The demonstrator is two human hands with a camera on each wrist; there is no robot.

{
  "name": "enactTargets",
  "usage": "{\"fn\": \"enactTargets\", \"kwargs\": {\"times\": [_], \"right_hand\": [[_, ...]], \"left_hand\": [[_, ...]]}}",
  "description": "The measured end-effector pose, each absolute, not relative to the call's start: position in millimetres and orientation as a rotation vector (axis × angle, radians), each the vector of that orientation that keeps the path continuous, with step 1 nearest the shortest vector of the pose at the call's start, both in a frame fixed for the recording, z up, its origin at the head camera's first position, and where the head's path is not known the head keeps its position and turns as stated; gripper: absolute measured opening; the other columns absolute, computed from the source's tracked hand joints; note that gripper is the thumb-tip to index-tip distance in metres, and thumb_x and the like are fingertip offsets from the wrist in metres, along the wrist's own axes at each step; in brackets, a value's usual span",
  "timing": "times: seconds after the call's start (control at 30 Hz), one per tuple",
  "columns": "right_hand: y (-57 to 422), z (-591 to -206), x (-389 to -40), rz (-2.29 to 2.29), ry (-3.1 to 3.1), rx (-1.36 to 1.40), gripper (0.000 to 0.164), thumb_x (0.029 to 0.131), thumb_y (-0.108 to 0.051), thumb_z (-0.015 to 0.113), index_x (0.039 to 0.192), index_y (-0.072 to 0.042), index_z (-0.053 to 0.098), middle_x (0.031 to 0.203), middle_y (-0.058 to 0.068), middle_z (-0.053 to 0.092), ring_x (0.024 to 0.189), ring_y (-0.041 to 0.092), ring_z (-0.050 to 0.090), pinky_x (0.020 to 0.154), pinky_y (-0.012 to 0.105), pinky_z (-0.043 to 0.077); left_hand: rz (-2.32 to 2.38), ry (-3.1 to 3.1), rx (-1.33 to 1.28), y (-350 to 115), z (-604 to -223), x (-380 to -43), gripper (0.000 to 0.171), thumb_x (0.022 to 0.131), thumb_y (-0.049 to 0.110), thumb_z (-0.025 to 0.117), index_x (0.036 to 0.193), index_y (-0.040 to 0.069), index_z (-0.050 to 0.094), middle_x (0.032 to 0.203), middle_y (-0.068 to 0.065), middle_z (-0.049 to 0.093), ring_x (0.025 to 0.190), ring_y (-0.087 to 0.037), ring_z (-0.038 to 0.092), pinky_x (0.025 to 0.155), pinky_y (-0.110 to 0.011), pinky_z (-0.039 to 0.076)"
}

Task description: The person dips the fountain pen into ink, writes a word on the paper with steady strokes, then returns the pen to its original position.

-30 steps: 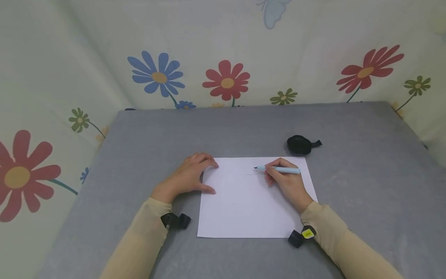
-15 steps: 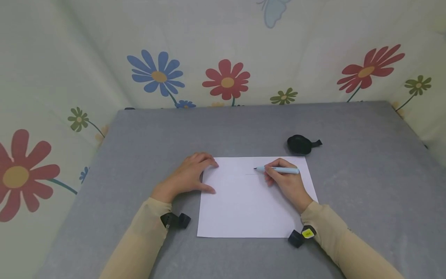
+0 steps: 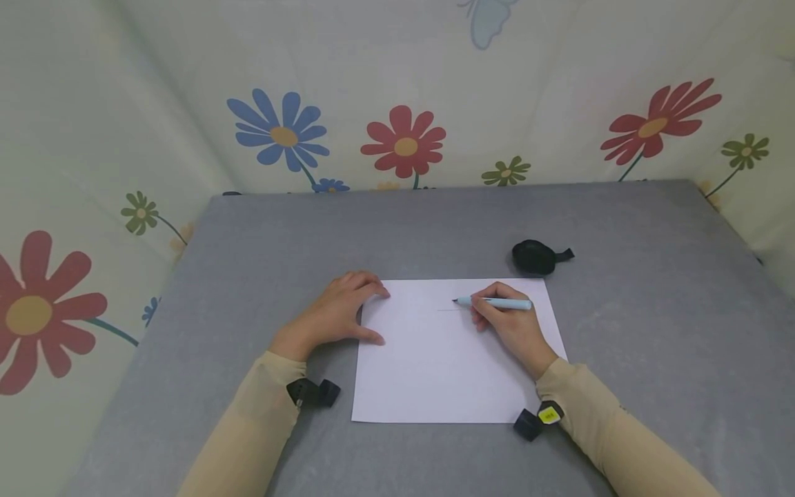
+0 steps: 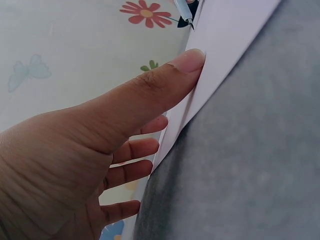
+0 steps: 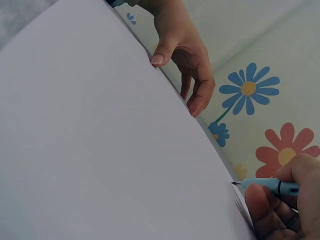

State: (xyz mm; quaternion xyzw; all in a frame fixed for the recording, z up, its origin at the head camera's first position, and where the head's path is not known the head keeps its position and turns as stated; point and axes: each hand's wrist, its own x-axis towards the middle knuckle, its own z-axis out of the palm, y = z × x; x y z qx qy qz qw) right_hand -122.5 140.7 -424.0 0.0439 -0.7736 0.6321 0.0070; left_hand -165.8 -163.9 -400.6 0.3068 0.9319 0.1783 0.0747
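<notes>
A white sheet of paper (image 3: 435,379) lies on the grey cloth-covered table, with a thin dark line (image 3: 448,310) on its upper part. My right hand (image 3: 515,335) pinches a light blue fountain pen (image 3: 512,304) between thumb and fingers, its nib pointing left, just above the line. In the right wrist view the pen's dark pointed nib (image 5: 236,183) shows at the paper's surface. My left hand (image 3: 335,310) rests at the sheet's left edge, fingers and thumb spread. In the left wrist view its thumb (image 4: 165,80) lies over the paper's edge.
Just behind the paper's top right corner sits a small round black object (image 3: 533,257) with a short tab. Small black cameras (image 3: 310,392) are strapped to both wrists. A flower-printed curtain (image 3: 341,55) hangs behind the table and at its sides.
The pen's back end has shifted very slightly to the left in the right hand. Left hand and paper have stayed in place.
</notes>
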Motion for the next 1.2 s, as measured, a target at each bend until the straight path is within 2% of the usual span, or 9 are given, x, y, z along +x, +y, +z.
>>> {"fn": "enactTargets", "kwargs": {"times": [0.53,1.2], "right_hand": [[140.7,-424.3,-122.5,1.961,-2.433,0.155,0.019,0.092,-0.011,0.064,0.093,0.007,0.059,0.081,0.025,0.065,0.060,0.009,0.061,0.060,0.022,0.054],[142.0,-424.0,-121.2,1.962,-2.448,0.184,0.016,0.091,-0.010,0.064,0.091,0.007,0.060,0.080,0.025,0.064,0.060,0.010,0.061,0.058,0.024,0.054]], "left_hand": [[0.529,2.795,0.918,-163.3,-400.9,-166.0,0.073,0.065,0.047,0.085,0.126,0.018,0.058,0.136,-0.006,0.050,0.131,-0.027,0.041,0.113,-0.051,0.030],[0.527,2.789,0.907,-163.2,-400.5,-166.4,0.073,0.065,0.047,0.085,0.126,0.019,0.057,0.136,-0.005,0.050,0.131,-0.027,0.041,0.113,-0.051,0.029]]}}
